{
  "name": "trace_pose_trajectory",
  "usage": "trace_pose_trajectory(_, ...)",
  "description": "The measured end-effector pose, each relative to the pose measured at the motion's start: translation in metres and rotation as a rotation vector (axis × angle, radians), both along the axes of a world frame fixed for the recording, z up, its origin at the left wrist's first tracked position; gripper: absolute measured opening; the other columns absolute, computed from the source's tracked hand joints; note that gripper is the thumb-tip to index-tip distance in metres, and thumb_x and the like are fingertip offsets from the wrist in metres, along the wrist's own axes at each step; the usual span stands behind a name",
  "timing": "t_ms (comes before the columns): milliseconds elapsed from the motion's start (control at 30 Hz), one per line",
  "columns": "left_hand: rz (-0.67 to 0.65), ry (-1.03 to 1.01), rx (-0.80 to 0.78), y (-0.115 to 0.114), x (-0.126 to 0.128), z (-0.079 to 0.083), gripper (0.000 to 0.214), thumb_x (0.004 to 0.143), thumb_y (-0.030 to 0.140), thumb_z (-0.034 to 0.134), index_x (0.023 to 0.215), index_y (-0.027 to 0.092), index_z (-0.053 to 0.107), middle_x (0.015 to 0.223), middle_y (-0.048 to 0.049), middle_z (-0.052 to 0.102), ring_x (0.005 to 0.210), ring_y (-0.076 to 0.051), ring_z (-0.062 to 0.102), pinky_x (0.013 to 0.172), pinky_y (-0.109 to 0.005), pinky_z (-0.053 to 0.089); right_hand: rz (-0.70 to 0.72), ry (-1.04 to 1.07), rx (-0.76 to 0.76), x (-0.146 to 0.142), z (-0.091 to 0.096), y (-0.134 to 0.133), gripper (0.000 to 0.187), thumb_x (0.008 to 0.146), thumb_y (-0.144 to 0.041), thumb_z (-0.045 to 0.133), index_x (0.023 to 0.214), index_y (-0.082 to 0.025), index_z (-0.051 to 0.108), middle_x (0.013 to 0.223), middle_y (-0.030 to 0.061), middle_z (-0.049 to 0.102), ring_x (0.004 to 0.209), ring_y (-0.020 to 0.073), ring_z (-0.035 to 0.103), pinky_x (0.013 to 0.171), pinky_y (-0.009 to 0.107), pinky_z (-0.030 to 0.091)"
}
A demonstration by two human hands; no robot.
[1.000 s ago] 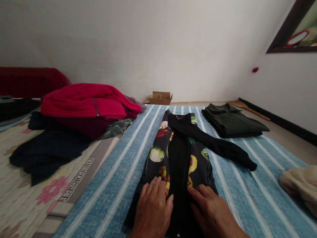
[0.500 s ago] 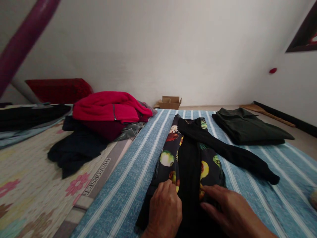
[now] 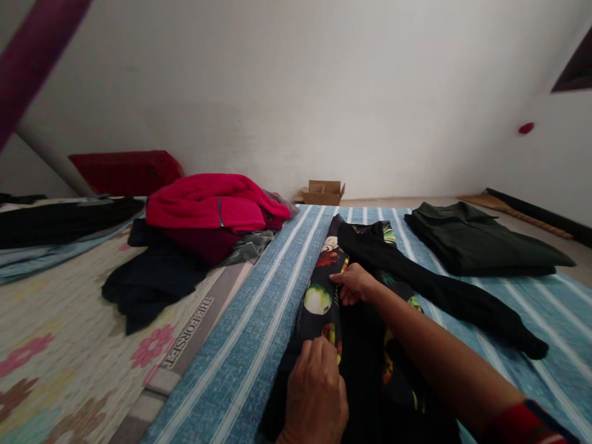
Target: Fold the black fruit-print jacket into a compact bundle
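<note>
A black long-sleeved shirt (image 3: pixel 363 336) with fruit-print panels lies partly folded in front of me. One plain black sleeve (image 3: pixel 444 293) stretches out to the right. My left hand (image 3: pixel 317 388) is closed on the folded left panel at its lower part, fingers curled over the edge. Farther up, my right hand (image 3: pixel 355 283) reaches across the shirt and pinches the inner edge of the same panel. My right forearm covers part of the right panel.
The shirt rests on a blue striped sheet (image 3: pixel 240 327). Folded dark green clothing (image 3: pixel 485 240) lies at right. On the floral mat (image 3: pixel 87 320) at left are a pink fleece (image 3: pixel 208 203) and dark clothes (image 3: pixel 152 277). A cardboard box (image 3: pixel 324 192) stands by the wall. A purple pole (image 3: pixel 41 55) crosses upper left.
My right hand has left the shirt's lower right panel and moved up and left to the left panel's inner edge. My left hand stays at the lower left panel. The view has shifted slightly.
</note>
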State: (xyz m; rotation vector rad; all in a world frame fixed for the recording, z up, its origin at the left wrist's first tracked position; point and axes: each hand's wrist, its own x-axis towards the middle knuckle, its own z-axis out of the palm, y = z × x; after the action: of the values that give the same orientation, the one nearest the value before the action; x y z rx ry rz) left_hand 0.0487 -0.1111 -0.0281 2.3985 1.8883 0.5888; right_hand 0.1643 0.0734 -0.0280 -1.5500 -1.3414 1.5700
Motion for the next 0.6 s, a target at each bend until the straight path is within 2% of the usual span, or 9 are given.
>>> trace_pose_trajectory(100, -0.021, 0.002, -0.016, 0.001, 0.005, 0.006, 0.030, 0.069, -0.002, 0.036, 0.083, 0.016, 0.055, 0.085, -0.0084, 0.056, 0.080, -0.022, 0.051, 0.074, -0.036, 0.047, -0.004, -0.027, -0.074, -0.001, 0.000, 0.004, 0.023, 0.076, -0.025, 0.065, 0.059, -0.013, 0.054, 0.036, 0.0024, 0.052, 0.033, 0.0158, 0.053, 0.030, 0.021, 0.038)
trace_pose_trajectory(300, -0.126, -0.035, -0.073, 0.005, 0.014, 0.022, 0.021, 0.072, 0.003, 0.044, 0.085, 0.014, 0.057, 0.090, -0.0090, 0.058, 0.087, -0.023, 0.052, 0.082, -0.040, 0.047, -0.026, -0.022, -0.066, 0.020, 0.006, 0.010, 0.020, 0.077, -0.013, 0.061, 0.060, -0.014, 0.051, 0.040, 0.0001, 0.054, 0.035, 0.0125, 0.055, 0.033, 0.017, 0.039)
trace_pose_trajectory(400, -0.196, -0.199, -0.188, 0.008, 0.008, 0.024, 0.008, 0.076, 0.014, 0.053, 0.079, 0.016, 0.060, 0.091, -0.0064, 0.062, 0.091, -0.021, 0.057, 0.084, -0.036, 0.048, -0.025, -0.032, -0.089, 0.027, -0.001, 0.007, 0.020, 0.079, -0.010, 0.058, 0.061, -0.014, 0.050, 0.037, -0.0002, 0.053, 0.033, 0.0132, 0.054, 0.033, 0.017, 0.040)
trace_pose_trajectory(467, -0.234, -0.368, -0.219, 0.011, -0.001, 0.024, 0.012, 0.081, 0.017, 0.050, 0.077, 0.018, 0.062, 0.094, -0.0044, 0.065, 0.091, -0.017, 0.060, 0.084, -0.030, 0.050, -0.026, -0.029, -0.097, 0.029, -0.007, 0.006, 0.019, 0.081, -0.010, 0.057, 0.063, -0.014, 0.050, 0.038, -0.0008, 0.052, 0.033, 0.0130, 0.055, 0.033, 0.017, 0.040)
trace_pose_trajectory(533, -0.230, -0.468, -0.164, 0.013, -0.011, 0.023, 0.019, 0.084, 0.016, 0.046, 0.080, 0.018, 0.064, 0.099, -0.0041, 0.066, 0.093, -0.015, 0.062, 0.084, -0.028, 0.051, -0.023, -0.020, -0.102, 0.030, -0.011, 0.005, 0.018, 0.081, -0.013, 0.059, 0.065, -0.013, 0.051, 0.039, -0.0009, 0.054, 0.033, 0.0130, 0.055, 0.033, 0.017, 0.041)
trace_pose_trajectory(600, -0.216, -0.464, -0.042, 0.016, -0.020, 0.022, 0.021, 0.084, 0.014, 0.045, 0.085, 0.017, 0.065, 0.102, -0.0058, 0.067, 0.096, -0.017, 0.062, 0.086, -0.030, 0.051, -0.021, -0.015, -0.112, 0.030, -0.013, 0.006, 0.018, 0.081, -0.015, 0.061, 0.066, -0.013, 0.051, 0.040, -0.0006, 0.054, 0.033, 0.0133, 0.056, 0.033, 0.018, 0.041)
